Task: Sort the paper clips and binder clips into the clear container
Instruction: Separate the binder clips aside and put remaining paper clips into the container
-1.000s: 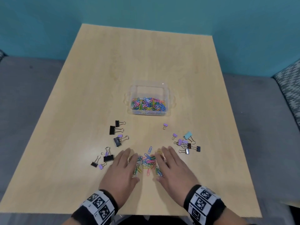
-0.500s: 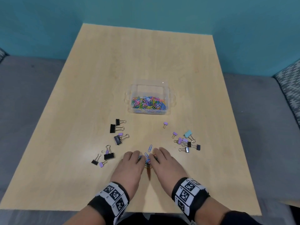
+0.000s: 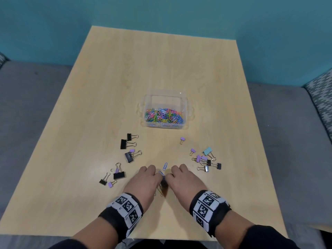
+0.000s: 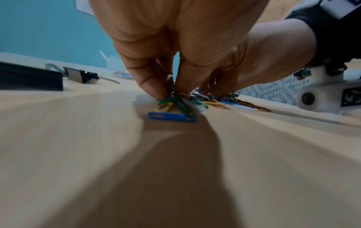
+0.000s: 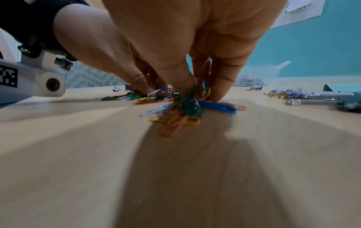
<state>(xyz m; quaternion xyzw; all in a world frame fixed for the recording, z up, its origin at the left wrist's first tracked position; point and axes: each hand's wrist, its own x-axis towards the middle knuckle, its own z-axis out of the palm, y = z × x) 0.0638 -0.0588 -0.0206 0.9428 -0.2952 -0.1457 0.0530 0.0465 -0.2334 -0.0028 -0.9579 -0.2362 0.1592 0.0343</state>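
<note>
Both hands sit knuckle to knuckle near the table's front edge. My left hand and right hand have their fingers curled down around a bunch of coloured paper clips, mostly hidden beneath them. In the left wrist view the left hand pinches green, yellow and blue paper clips against the wood. In the right wrist view the right hand pinches a tangled cluster of paper clips. One blue paper clip lies loose just beyond the knuckles. The clear container stands mid-table, with many paper clips inside.
Black binder clips and small purple ones lie scattered to the left of my hands. A group of purple, black and teal binder clips lies to the right, and one lone purple binder clip is nearer the container. A grey sofa surrounds the table.
Both hands went from flat and spread over the pile to drawn together with fingers curled, raking the paper clips into a tight bunch between them.
</note>
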